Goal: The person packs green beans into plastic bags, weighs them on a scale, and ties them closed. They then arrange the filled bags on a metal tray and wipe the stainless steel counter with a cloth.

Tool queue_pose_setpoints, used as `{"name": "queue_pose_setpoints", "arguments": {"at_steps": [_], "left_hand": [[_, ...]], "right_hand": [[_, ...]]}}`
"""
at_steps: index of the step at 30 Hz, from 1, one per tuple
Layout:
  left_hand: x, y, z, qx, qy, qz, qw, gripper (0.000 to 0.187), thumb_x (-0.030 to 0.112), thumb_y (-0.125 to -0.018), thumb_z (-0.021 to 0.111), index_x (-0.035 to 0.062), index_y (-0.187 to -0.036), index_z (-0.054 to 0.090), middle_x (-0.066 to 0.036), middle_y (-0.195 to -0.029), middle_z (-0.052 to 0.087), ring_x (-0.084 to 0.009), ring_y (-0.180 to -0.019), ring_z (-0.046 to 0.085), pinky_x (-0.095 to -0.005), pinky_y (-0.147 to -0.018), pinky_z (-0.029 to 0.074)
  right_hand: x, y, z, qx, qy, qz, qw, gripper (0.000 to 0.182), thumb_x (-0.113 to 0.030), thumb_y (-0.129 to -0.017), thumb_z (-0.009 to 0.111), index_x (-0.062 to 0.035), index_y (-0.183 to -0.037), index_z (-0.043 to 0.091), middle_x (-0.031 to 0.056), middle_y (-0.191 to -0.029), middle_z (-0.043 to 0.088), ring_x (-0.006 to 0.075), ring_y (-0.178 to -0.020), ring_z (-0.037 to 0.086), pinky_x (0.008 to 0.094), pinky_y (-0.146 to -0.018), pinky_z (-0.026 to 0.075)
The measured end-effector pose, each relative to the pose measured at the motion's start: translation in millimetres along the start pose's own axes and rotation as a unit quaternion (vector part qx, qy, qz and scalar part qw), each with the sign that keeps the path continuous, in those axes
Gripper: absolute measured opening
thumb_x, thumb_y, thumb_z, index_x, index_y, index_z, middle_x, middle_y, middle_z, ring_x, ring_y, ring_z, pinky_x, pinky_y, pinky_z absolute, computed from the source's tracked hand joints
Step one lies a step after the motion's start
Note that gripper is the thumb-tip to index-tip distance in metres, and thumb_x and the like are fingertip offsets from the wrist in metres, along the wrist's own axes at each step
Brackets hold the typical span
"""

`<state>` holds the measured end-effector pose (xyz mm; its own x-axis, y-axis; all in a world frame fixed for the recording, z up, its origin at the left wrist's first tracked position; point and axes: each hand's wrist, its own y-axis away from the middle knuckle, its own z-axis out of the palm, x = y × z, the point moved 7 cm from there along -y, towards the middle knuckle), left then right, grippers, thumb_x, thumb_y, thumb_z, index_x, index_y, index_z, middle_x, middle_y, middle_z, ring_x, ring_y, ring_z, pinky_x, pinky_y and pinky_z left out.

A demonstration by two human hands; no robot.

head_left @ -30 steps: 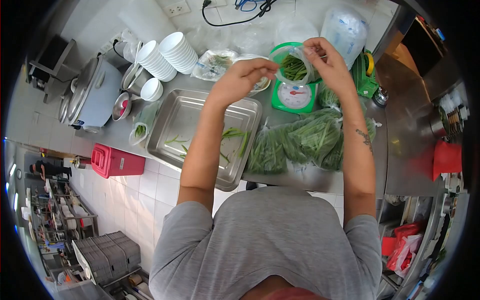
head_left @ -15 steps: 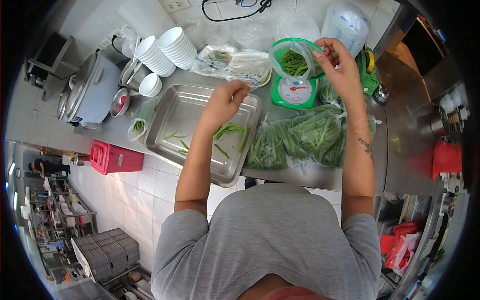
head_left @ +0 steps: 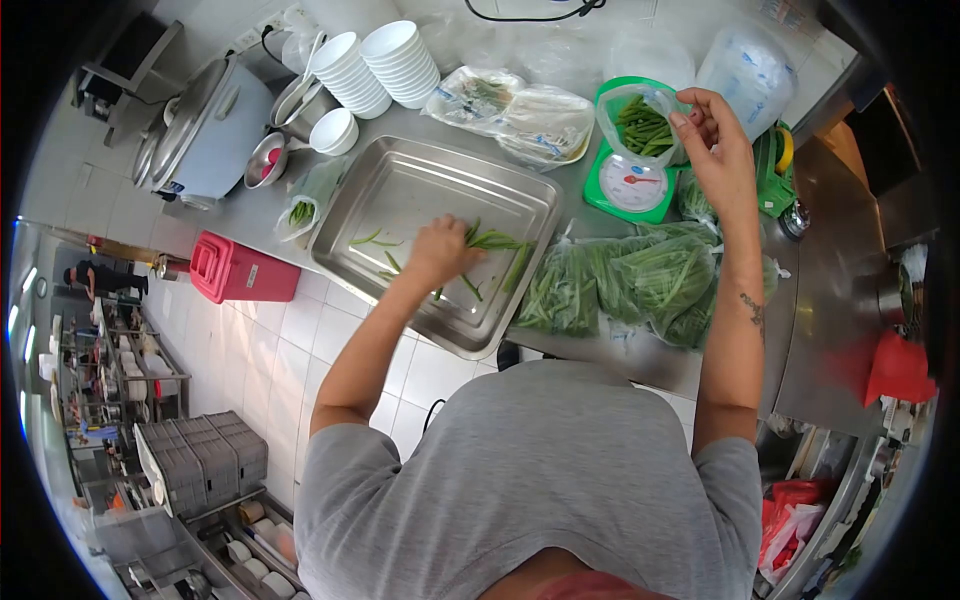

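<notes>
My left hand (head_left: 440, 252) is down in the steel tray (head_left: 400, 200), fingers closed around loose green beans (head_left: 492, 242) lying there. My right hand (head_left: 718, 150) pinches the rim of a clear plastic bag of green beans (head_left: 640, 125). That bag sits on the green kitchen scale (head_left: 632, 185), whose dial faces me. Filled bags of green beans (head_left: 630, 280) lie on the counter between the tray and my right forearm.
Stacked white bowls (head_left: 375, 65), a rice cooker (head_left: 205, 125) and small steel bowls (head_left: 268, 160) stand at the back left. Plastic-wrapped packets (head_left: 520, 105) lie behind the tray. A red box (head_left: 240, 272) hangs under the counter edge. Steel surface (head_left: 850, 290) extends to the right.
My left hand has come down from the bag on the scale into the tray and closed on beans. My right hand has stayed on the bag's rim.
</notes>
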<state>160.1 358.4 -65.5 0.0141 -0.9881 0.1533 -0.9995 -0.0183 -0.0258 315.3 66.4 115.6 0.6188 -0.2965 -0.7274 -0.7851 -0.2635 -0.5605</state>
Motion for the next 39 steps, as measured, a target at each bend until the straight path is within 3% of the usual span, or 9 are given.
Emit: {"name": "queue_pose_setpoints", "arguments": {"at_steps": [4, 10, 13, 19, 26, 32, 38, 39], "left_hand": [[14.7, -5.3, 39.2, 0.034, -0.07, 0.032, 0.996, 0.018, 0.01, -0.082, 0.046, 0.0009, -0.098, 0.049, -0.018, -0.094, 0.053, -0.035, -0.087, 0.055, -0.0418, -0.079, 0.046], [-7.0, -3.7, 47.9, 0.047, 0.008, -0.012, 0.999, 0.013, 0.006, -0.081, 0.044, -0.0011, -0.093, 0.045, -0.024, -0.092, 0.055, -0.0402, -0.088, 0.055, -0.0469, -0.077, 0.045], [-21.7, -8.1, 32.0, -0.071, 0.136, -0.043, 0.987, 0.016, 0.009, -0.084, 0.048, -0.0031, -0.093, 0.046, -0.028, -0.09, 0.058, -0.0416, -0.089, 0.057, -0.0472, -0.077, 0.045], [-44.4, -0.4, 19.5, -0.184, 0.087, -0.041, 0.978, 0.024, 0.018, -0.085, 0.056, -0.0042, -0.094, 0.05, -0.028, -0.092, 0.059, -0.0418, -0.092, 0.057, -0.0453, -0.079, 0.045], [0.6, 14.8, 39.8, 0.045, -0.088, -0.015, 0.995, 0.019, 0.008, -0.08, 0.046, -0.0022, -0.096, 0.048, -0.021, -0.094, 0.055, -0.036, -0.085, 0.057, -0.0446, -0.076, 0.047], [-13.2, 6.3, 48.1, 0.006, -0.072, -0.089, 0.993, 0.015, 0.009, -0.081, 0.046, -0.0009, -0.093, 0.047, -0.02, -0.092, 0.055, -0.0359, -0.085, 0.059, -0.0436, -0.071, 0.051], [-2.4, 18.7, 41.2, 0.054, -0.087, -0.014, 0.995, 0.017, 0.009, -0.082, 0.046, -0.0014, -0.094, 0.047, -0.021, -0.09, 0.056, -0.0381, -0.079, 0.061, -0.0441, -0.069, 0.052], [-4.4, 17.7, 41.2, 0.036, -0.075, -0.036, 0.996, 0.017, 0.009, -0.082, 0.046, -0.0014, -0.094, 0.047, -0.021, -0.089, 0.056, -0.0381, -0.078, 0.061, -0.0443, -0.069, 0.052]], "right_hand": [[-3.3, -3.4, 13.6, -0.001, 0.034, -0.028, 0.999, 0.024, -0.017, -0.083, 0.066, -0.0039, -0.103, 0.059, 0.0029, -0.078, 0.05, 0.0118, -0.064, 0.046, 0.0257, -0.059, 0.042], [-2.0, -3.2, 8.6, 0.026, 0.059, -0.007, 0.998, 0.024, -0.017, -0.084, 0.065, -0.0044, -0.102, 0.059, 0.0039, -0.078, 0.051, 0.0131, -0.063, 0.046, 0.0274, -0.059, 0.043], [-3.2, -1.1, 4.3, 0.019, 0.069, 0.008, 0.997, 0.024, -0.017, -0.083, 0.066, -0.0045, -0.102, 0.06, 0.0038, -0.078, 0.051, 0.0126, -0.062, 0.046, 0.027, -0.058, 0.042], [2.0, 1.2, -2.8, 0.034, 0.069, -0.002, 0.997, 0.025, -0.018, -0.083, 0.066, -0.0041, -0.102, 0.06, 0.0037, -0.077, 0.05, 0.0119, -0.061, 0.045, 0.0264, -0.057, 0.041], [-4.4, -1.8, 9.8, 0.002, 0.115, 0.023, 0.993, 0.031, -0.024, -0.081, 0.067, -0.0047, -0.105, 0.059, 0.006, -0.08, 0.052, 0.0159, -0.063, 0.048, 0.0299, -0.06, 0.043], [-9.1, -5.7, 18.2, 0.017, 0.196, 0.005, 0.98, 0.034, -0.028, -0.081, 0.064, -0.0064, -0.107, 0.057, 0.0104, -0.084, 0.056, 0.0246, -0.075, 0.055, 0.0368, -0.068, 0.046], [-1.3, -6.2, 16.2, 0.024, 0.185, 0.011, 0.982, 0.027, -0.022, -0.082, 0.062, -0.0076, -0.104, 0.057, 0.0104, -0.082, 0.055, 0.0247, -0.075, 0.055, 0.0369, -0.069, 0.046], [-0.2, -6.1, 16.4, 0.025, 0.183, 0.011, 0.983, 0.027, -0.021, -0.082, 0.062, -0.0077, -0.104, 0.057, 0.0101, -0.081, 0.055, 0.0245, -0.075, 0.055, 0.0368, -0.068, 0.045]]}}
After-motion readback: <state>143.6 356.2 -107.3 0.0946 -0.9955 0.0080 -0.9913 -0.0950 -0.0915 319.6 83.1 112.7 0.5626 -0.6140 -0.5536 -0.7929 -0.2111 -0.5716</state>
